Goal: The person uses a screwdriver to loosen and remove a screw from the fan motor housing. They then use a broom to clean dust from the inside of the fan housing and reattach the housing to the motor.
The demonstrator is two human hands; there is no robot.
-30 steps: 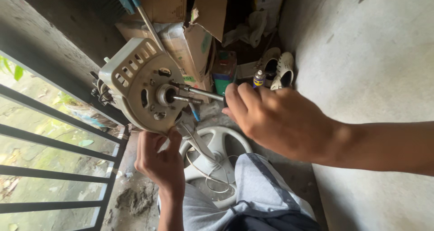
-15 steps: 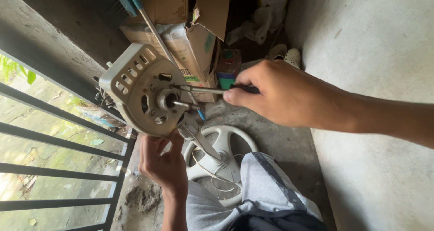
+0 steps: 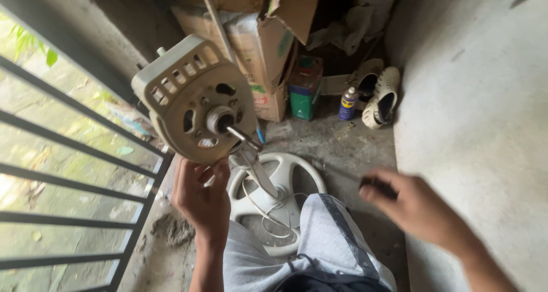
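Observation:
My left hand (image 3: pixel 201 196) grips the underside of a dirty cream fan motor housing (image 3: pixel 191 98) and holds it up, its metal shaft (image 3: pixel 242 137) pointing toward me. My right hand (image 3: pixel 419 209), blurred by motion, is low at the right, well clear of the motor, fingers closed around a thin dark-handled tool (image 3: pixel 365 180), probably a screwdriver. Below the motor lies the round cream fan base (image 3: pixel 274 198) with loose white wires, partly hidden by my knee in grey shorts (image 3: pixel 319 240).
A metal gate with dark bars (image 3: pixel 68 178) runs along the left. Torn cardboard boxes (image 3: pixel 257 35) stand at the back, with a green container (image 3: pixel 304 92), a blue spray can (image 3: pixel 347 103) and pale shoes (image 3: pixel 379 95). A grey concrete wall (image 3: pixel 479 98) fills the right.
My right hand, which was at the motor shaft with the tool, has pulled away down and to the right. The motor now sits higher and closer in view, shaft bare.

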